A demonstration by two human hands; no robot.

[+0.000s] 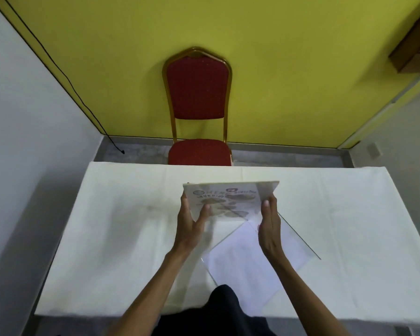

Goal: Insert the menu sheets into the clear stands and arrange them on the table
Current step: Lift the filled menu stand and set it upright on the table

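Observation:
A printed menu sheet [228, 201] with food pictures is held up over the middle of the table, tilted toward me. My left hand [192, 219] grips its lower left corner with the thumb on the front. At the right edge my right hand [269, 224] holds it. Whether the sheet sits inside a clear stand I cannot tell. Below the hands a clear stand [298, 236] lies flat on the cloth with a white sheet [247, 263] in or under it.
The table [119, 226] wears a white cloth. A red chair with a gold frame [198, 93] stands at the far side against a yellow wall. A black cable [66, 76] runs down the left wall corner to the floor.

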